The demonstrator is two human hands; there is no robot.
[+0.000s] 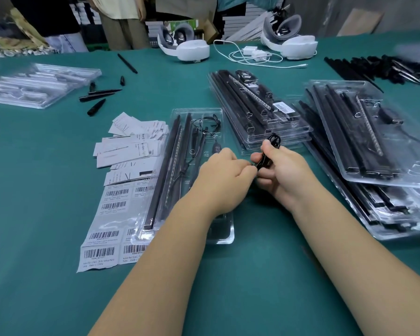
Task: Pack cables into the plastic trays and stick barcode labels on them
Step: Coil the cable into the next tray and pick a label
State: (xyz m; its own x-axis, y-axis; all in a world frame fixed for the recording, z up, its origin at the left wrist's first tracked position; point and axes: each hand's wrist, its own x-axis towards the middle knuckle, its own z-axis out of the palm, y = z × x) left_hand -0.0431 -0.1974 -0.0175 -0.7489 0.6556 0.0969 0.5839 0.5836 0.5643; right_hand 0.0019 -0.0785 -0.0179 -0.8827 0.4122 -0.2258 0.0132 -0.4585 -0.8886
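Near the middle of the green desk point(46, 166), both hands work one small black cable point(268, 151): the right hand point(286, 173) curls around the coiled bundle, thumb on top, while the left hand point(221, 175) pinches its lower end. They hover over the right side of an open plastic tray point(180, 178) already holding long black bars, with a barcode label sheet point(107, 229) partly tucked under its left edge. Stacks of filled trays point(349, 141) lie toward the desk's right edge, empty trays point(37, 83) toward its far-left corner.
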